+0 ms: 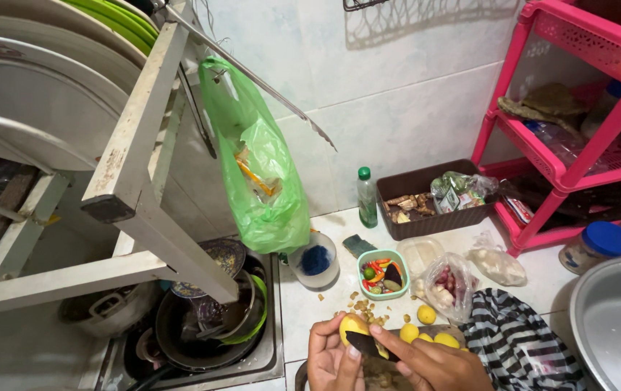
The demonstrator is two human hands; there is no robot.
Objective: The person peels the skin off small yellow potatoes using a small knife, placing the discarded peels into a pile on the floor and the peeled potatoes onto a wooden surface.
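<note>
While the left hand (332, 356) curls palm-up around a yellow potato (352, 327) at the worktop's (310, 304) front edge, the right hand (426, 362) clamps what looks like a dark-bladed knife (368, 345) against it, peeled potatoes (426, 329) just beside

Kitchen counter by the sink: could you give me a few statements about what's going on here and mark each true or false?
1. The left hand holds a yellow potato. True.
2. The right hand holds a spoon. False: it holds a dark knife blade against the potato.
3. The green plastic bag lies flat on the counter. False: it hangs by the wall.
4. The sink holds dirty dishes. True.
</note>
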